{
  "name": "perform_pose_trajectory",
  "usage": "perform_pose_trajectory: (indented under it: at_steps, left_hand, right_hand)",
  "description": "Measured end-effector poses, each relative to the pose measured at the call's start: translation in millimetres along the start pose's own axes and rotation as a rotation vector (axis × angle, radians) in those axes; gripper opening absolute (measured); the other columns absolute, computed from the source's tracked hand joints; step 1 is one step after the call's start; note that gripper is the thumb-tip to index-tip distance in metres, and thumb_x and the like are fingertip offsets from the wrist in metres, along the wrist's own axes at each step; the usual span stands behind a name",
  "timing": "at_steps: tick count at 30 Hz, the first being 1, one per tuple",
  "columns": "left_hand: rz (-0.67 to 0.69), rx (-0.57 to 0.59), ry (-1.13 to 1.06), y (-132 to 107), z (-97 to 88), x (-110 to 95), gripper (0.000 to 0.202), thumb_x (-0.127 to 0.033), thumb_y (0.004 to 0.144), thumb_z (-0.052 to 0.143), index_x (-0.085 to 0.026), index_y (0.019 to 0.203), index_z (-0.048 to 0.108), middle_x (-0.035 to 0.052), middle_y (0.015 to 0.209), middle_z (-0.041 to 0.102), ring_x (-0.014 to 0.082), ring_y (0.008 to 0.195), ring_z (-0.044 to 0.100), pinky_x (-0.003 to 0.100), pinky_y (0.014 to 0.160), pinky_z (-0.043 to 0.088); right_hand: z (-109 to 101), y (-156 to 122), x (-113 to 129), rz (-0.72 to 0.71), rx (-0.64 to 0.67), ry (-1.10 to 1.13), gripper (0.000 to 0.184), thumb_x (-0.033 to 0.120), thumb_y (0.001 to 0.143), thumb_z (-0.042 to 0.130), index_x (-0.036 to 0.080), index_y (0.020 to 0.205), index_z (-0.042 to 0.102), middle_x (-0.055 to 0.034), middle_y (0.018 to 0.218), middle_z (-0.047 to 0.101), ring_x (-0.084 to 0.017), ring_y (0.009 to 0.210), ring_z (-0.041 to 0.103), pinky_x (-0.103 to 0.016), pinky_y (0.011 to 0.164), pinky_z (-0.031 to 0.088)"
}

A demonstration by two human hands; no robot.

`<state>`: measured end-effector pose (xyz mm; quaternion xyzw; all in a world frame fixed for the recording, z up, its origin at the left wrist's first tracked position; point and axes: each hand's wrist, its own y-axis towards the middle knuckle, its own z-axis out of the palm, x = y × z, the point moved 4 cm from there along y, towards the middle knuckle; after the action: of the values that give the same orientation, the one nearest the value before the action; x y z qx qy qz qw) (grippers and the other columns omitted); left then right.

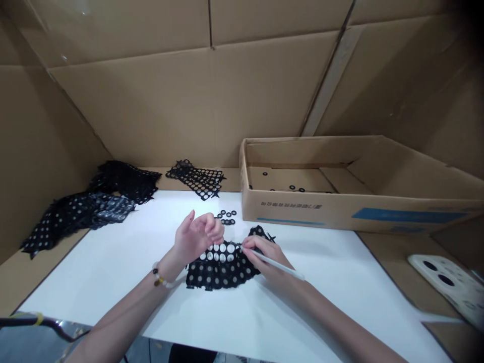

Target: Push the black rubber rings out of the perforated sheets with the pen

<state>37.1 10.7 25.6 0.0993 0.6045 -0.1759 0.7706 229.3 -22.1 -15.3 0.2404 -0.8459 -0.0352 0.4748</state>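
Observation:
On the white tabletop (234, 317) lies a black sheet (223, 275) dotted with rows of round holes. Along its upper edge the holes look larger and bright white. My right hand (266, 254) is closed around a slim white pen-like stick (285, 268), its tip at the sheet's upper edge. Just left of there my left hand (200, 232) hovers palm up, fingers loosely curled and thumb apart. I see nothing held in it, though the inside of the curled fingers is partly hidden. Several small black rings (229, 222) lie beyond the sheet.
A low cardboard box (295, 206) at the back right has several black rings inside. Piles of dotted black sheets (75, 212) lie at the left, and a sheet with punched-out holes (198, 179) at the back. A white phone-like case (449, 282) rests at the right. Cardboard walls surround the table.

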Motion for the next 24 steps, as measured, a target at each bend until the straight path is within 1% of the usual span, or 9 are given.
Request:
perform_pose_trajectory:
  at_steps: [4, 6, 8, 9, 12, 14, 17, 20, 24]
  left_hand:
    - [0.088, -0.14, 0.208, 4, -4.2, 1, 0.06, -0.065, 0.088, 0.028, -0.022, 0.046, 0.024, -0.0034, 0.044, 0.021, 0.013, 0.048, 0.031, 0.035, 0.057, 0.039]
    - [0.139, -0.244, 0.238, 5, -9.6, -1, 0.051, -0.056, 0.086, 0.047, -0.02, 0.05, 0.038, -0.0037, 0.044, 0.031, 0.0121, 0.049, 0.036, 0.033, 0.059, 0.04]
    - [0.202, -0.299, 0.244, 7, -14.7, -4, 0.026, -0.045, 0.078, 0.064, -0.019, 0.083, 0.059, 0.001, 0.07, 0.059, 0.014, 0.065, 0.053, 0.032, 0.068, 0.044]
    - [0.23, -0.311, 0.261, 8, -16.8, -5, 0.04, -0.04, 0.074, 0.068, -0.023, 0.108, 0.056, 0.0041, 0.094, 0.065, 0.0159, 0.079, 0.058, 0.032, 0.073, 0.046]
    - [0.291, -0.358, 0.497, 8, -20.9, -6, 0.068, -0.036, 0.078, 0.065, -0.03, 0.139, 0.035, 0.0093, 0.133, 0.053, 0.021, 0.103, 0.057, 0.035, 0.084, 0.045]
    - [0.302, -0.308, 0.77, 8, -16.6, -3, 0.047, -0.039, 0.083, 0.06, -0.025, 0.127, 0.053, 0.0099, 0.126, 0.06, 0.0243, 0.106, 0.055, 0.038, 0.089, 0.043]
    - [0.233, -0.064, 1.051, 6, -1.7, 9, 0.031, -0.047, 0.078, 0.066, -0.023, 0.097, 0.071, 0.0074, 0.099, 0.071, 0.0277, 0.101, 0.055, 0.041, 0.092, 0.039]
    - [0.136, 0.108, 1.089, 2, 9.9, 24, 0.028, -0.048, 0.071, 0.071, -0.022, 0.081, 0.073, 0.0039, 0.079, 0.071, 0.0241, 0.082, 0.059, 0.036, 0.085, 0.041]
    - [0.018, 0.131, 0.985, 3, 11.3, 40, 0.028, -0.042, 0.076, 0.064, -0.018, 0.061, 0.063, 0.0006, 0.062, 0.063, 0.0177, 0.062, 0.054, 0.028, 0.064, 0.039]
  right_hand:
    - [1, 0, -3, -0.027, -0.009, 0.003, 0.012, 0.024, 0.092, 0.049, 0.022, 0.082, 0.055, -0.0044, 0.091, 0.067, -0.019, 0.084, 0.063, -0.03, 0.074, 0.049]
    - [1, -1, -4, -0.034, -0.013, 0.01, 0.012, 0.024, 0.092, 0.049, 0.022, 0.081, 0.054, -0.0045, 0.091, 0.067, -0.019, 0.084, 0.063, -0.03, 0.075, 0.049]
    - [1, -1, -4, -0.032, -0.012, 0.01, 0.012, 0.024, 0.092, 0.049, 0.022, 0.081, 0.054, -0.0042, 0.091, 0.067, -0.018, 0.084, 0.063, -0.03, 0.075, 0.049]
    - [0, -1, -3, -0.029, -0.011, 0.007, 0.012, 0.024, 0.092, 0.049, 0.022, 0.081, 0.054, -0.0041, 0.091, 0.067, -0.018, 0.084, 0.063, -0.03, 0.076, 0.049]
    - [0, -1, -1, -0.032, -0.003, -0.002, 0.011, 0.024, 0.092, 0.049, 0.022, 0.082, 0.055, -0.0041, 0.091, 0.067, -0.018, 0.084, 0.063, -0.029, 0.075, 0.049]
    - [-1, 0, 1, -0.042, -0.005, -0.004, 0.011, 0.024, 0.092, 0.049, 0.022, 0.083, 0.055, -0.0043, 0.092, 0.067, -0.018, 0.085, 0.064, -0.029, 0.076, 0.049]
    - [-2, 0, 2, -0.077, -0.022, 0.0, 0.01, 0.023, 0.091, 0.051, 0.022, 0.083, 0.056, -0.0047, 0.092, 0.067, -0.018, 0.085, 0.064, -0.03, 0.077, 0.049]
    - [-5, 0, 6, -0.126, -0.042, 0.017, 0.007, 0.024, 0.09, 0.054, 0.022, 0.084, 0.058, -0.0061, 0.096, 0.068, -0.019, 0.088, 0.065, -0.031, 0.079, 0.051]
    - [-20, 0, 16, -0.166, -0.177, 0.069, 0.007, 0.025, 0.089, 0.057, 0.021, 0.083, 0.06, -0.0077, 0.096, 0.069, -0.021, 0.09, 0.066, -0.034, 0.081, 0.052]
